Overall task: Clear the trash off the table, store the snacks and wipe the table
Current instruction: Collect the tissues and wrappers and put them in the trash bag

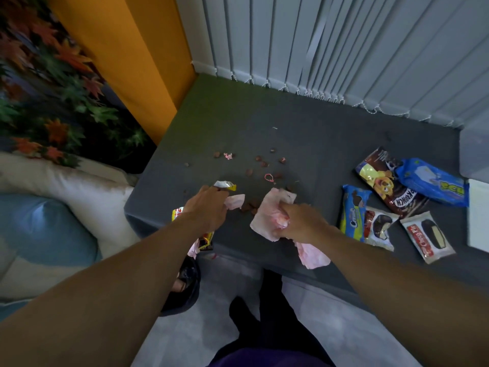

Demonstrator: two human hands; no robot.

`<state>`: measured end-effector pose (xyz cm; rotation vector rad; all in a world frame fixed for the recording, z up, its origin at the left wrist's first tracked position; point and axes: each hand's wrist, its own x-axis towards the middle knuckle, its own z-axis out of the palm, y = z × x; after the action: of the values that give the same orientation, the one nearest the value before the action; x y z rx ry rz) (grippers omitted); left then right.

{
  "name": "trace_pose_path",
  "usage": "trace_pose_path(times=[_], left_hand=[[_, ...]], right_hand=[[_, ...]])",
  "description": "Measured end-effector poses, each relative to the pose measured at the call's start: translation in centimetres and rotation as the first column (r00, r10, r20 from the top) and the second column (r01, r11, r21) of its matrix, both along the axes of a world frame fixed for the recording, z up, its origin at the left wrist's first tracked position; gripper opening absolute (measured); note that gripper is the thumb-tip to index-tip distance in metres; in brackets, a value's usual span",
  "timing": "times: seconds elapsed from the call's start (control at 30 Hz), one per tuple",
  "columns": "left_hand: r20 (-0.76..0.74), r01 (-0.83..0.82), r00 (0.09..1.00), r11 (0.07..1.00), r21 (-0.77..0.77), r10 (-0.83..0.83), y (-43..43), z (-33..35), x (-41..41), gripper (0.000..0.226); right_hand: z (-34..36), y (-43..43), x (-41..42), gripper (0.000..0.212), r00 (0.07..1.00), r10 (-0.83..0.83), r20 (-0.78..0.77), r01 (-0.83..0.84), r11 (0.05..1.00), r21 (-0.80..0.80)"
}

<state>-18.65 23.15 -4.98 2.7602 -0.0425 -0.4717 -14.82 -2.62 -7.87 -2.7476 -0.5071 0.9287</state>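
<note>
Matt grey finish on the table (330, 133). Glossy plastic film on the snack packets (391, 186). The tissue (264, 215) is thin, crumpled pink paper; the wrapper (223, 184) shows shiny silver foil. Smooth pale blinds (344, 49).

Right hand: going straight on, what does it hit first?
Probably the brown crumbs just past the pink tissue that the right hand grips; next, the left hand holding wrappers. Depth is unclear.

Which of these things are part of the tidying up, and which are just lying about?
Part of the job: pink tissue gripped in the right hand, wrappers held in the left hand, brown crumbs, snack packs, grey table.
Just lying about: white cushion, blue cushion, maple-leaf plant, vertical blinds.
</note>
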Motion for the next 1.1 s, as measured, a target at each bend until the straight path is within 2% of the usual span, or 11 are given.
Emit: trace_pose_path(times=[0.1, 0.23, 0.37, 0.47, 0.57, 0.67, 0.77, 0.87, 1.1], left_hand=[[-0.019, -0.003, 1.000, 1.000, 0.021, 0.003, 0.0, -0.1, -0.8, 0.012], [-0.014, -0.009, 1.000, 0.999, 0.041, 0.009, 0.0, 0.1, -1.3, 0.019], [0.006, -0.013, 1.000, 0.999, 0.032, 0.013, 0.1, 0.4, -1.6, 0.020], [0.002, -0.029, 1.000, 0.999, 0.031, 0.029, 0.3, 0.6, -1.8, 0.025], [-0.011, -0.039, 0.999, 0.999, 0.035, 0.040, 0.4, 0.9, -2.1, 0.031], [-0.013, -0.046, 0.999, 0.998, 0.045, 0.047, 0.6, 1.0, -2.4, 0.031], [-0.008, -0.053, 0.999, 0.997, 0.053, 0.053, 0.7, 1.1, -2.6, 0.033], [-0.015, -0.057, 0.998, 0.996, 0.065, 0.058, 1.1, 1.2, -2.8, 0.032], [0.002, -0.087, 0.996, 0.995, 0.045, 0.087, 2.1, 2.4, -2.5, 0.037]], right_hand=[[-0.7, 0.3, -1.1, 0.059, 0.996, -0.020, 0.091, 0.020, 1.000, -0.004], [-1.2, 1.0, -1.4, 0.036, 0.978, -0.053, 0.202, 0.057, 0.998, -0.012], [-0.3, 1.4, -1.1, 0.042, 0.973, -0.092, 0.213, 0.096, 0.995, -0.009], [-1.4, 1.3, -0.1, 0.050, 0.979, -0.144, 0.147, 0.140, 0.990, 0.035], [-0.4, 1.6, -0.2, 0.037, 0.985, -0.110, 0.134, 0.117, 0.992, -0.042], [0.1, 1.5, -1.0, 0.023, 0.970, -0.068, 0.232, 0.090, 0.992, -0.083], [-0.1, 1.4, -1.6, 0.020, 0.953, -0.003, 0.303, 0.036, 0.994, -0.106], [0.0, 1.0, -1.7, 0.020, 0.963, 0.006, 0.269, 0.018, 0.996, -0.085], [3.1, 0.3, -0.8, 0.018, 0.977, -0.096, 0.191, 0.093, 0.995, 0.024]])
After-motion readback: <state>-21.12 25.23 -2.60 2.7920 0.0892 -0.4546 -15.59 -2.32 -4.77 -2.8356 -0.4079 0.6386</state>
